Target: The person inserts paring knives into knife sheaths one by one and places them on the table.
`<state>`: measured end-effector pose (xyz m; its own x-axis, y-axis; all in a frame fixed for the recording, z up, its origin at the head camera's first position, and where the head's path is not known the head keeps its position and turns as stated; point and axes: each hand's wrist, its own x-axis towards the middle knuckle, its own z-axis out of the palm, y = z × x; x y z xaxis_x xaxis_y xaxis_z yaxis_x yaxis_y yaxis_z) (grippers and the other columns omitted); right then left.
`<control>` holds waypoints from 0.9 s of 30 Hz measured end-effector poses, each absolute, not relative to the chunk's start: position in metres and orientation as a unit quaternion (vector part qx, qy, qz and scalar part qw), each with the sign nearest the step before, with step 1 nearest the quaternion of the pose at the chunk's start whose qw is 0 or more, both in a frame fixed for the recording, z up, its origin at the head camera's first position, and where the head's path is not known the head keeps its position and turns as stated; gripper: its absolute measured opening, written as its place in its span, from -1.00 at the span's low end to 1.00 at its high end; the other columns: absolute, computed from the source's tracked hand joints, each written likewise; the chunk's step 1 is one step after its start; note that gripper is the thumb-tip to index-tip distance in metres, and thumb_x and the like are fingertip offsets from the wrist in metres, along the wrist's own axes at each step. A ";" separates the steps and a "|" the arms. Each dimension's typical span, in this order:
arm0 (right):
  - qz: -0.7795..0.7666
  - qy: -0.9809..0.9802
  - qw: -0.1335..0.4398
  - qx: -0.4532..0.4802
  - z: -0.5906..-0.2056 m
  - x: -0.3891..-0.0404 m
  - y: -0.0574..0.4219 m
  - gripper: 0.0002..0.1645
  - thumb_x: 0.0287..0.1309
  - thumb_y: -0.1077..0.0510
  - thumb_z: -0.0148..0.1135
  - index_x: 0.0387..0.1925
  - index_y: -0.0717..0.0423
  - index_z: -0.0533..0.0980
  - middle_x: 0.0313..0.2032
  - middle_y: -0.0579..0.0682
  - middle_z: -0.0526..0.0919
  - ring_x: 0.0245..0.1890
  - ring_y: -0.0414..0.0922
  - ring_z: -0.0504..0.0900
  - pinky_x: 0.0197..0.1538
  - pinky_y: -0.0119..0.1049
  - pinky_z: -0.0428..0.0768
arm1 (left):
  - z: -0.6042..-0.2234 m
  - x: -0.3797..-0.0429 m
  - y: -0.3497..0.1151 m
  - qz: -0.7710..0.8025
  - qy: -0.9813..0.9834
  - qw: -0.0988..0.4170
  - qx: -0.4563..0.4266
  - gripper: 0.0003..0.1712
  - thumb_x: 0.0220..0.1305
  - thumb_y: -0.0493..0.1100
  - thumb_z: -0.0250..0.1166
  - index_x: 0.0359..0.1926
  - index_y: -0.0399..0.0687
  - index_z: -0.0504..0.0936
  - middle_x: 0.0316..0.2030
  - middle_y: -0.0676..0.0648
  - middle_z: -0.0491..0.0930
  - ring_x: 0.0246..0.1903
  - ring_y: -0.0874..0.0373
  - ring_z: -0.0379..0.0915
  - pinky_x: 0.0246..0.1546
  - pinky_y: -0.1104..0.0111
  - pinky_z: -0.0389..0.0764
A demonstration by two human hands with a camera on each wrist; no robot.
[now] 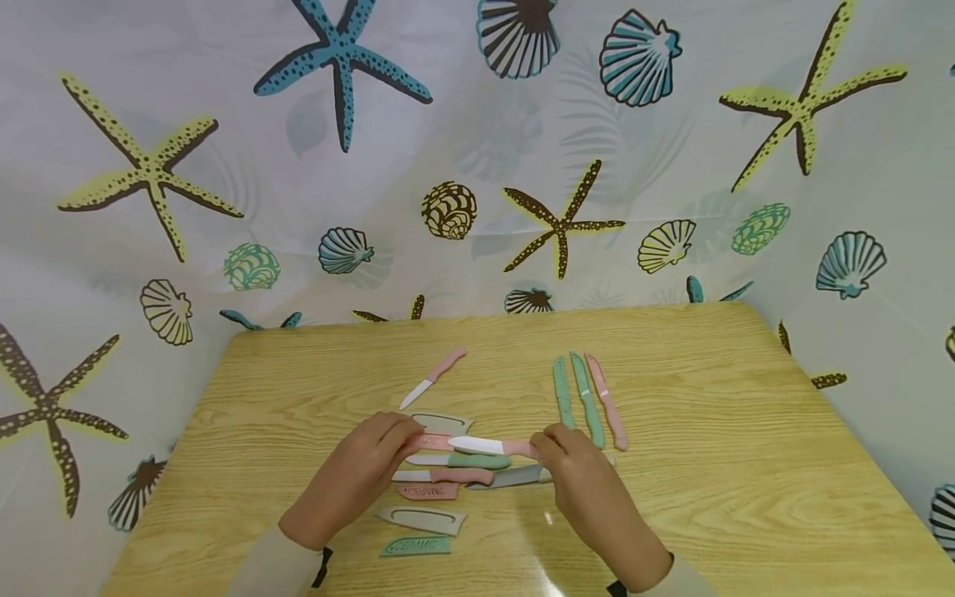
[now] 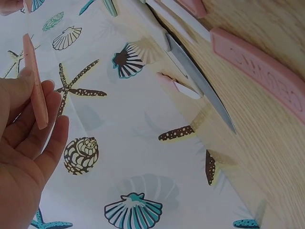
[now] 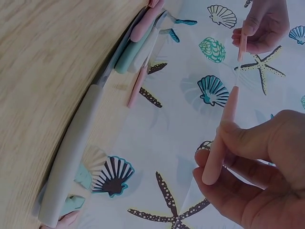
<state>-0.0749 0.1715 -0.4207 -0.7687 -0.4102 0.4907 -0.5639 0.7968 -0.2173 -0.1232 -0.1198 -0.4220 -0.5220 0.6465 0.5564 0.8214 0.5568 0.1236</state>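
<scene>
My left hand [image 1: 366,460] pinches a pink blade sheath [image 1: 435,441] with raised lettering, seen edge-on in the left wrist view. The right hand [image 1: 589,485] grips a small knife [image 1: 481,446] by its pink handle [image 3: 221,138]. Its white blade points left, its tip right at the sheath's open end. Both are held above the tabletop. Under them lie a green-handled knife [image 1: 477,461], a pink-handled knife [image 1: 464,475] and a grey-bladed knife [image 1: 507,476]; the right hand partly covers that last one's handle in the head view.
Nearer me lie a pink sheath [image 1: 427,492], a light grey sheath [image 1: 424,520] and a green sheath [image 1: 416,546]. Another light grey sheath [image 1: 448,423] is behind the hands. Farther back lies a pink-handled knife [image 1: 446,365]. Two green knives [image 1: 589,406] and a pink one [image 1: 608,406], all sheathed, lie right.
</scene>
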 end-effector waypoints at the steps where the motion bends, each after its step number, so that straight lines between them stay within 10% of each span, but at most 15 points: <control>1: 0.180 -0.922 0.217 0.265 -0.421 -0.075 0.171 -0.68 -0.14 0.51 0.31 -0.27 0.23 0.56 -0.31 0.00 0.50 -0.33 -0.13 0.51 -0.32 -0.43 0.54 | -0.422 -0.123 -0.119 -0.187 -0.851 0.233 -0.432 -0.79 0.19 -0.25 0.25 -0.14 -0.18 0.54 -0.18 -0.02 0.50 -0.16 0.17 0.42 -0.15 0.37 0.51; 27: 0.163 -0.931 0.167 0.280 -0.420 -0.068 0.148 -0.59 -0.22 0.59 0.29 -0.26 0.24 0.54 -0.30 -0.01 0.48 -0.36 -0.16 0.46 -0.28 -0.44 0.50 | -0.431 -0.117 -0.096 -0.175 -0.838 0.225 -0.466 -0.83 0.21 -0.20 0.25 -0.17 -0.12 0.56 -0.19 0.03 0.47 -0.19 0.22 0.39 -0.17 0.48 0.46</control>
<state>-0.0684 0.1479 -0.4201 -0.7873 -0.4675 0.4021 -0.5764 0.7895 -0.2107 -0.1172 -0.0956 -0.4305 -0.4654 0.7016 0.5396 0.8588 0.5054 0.0836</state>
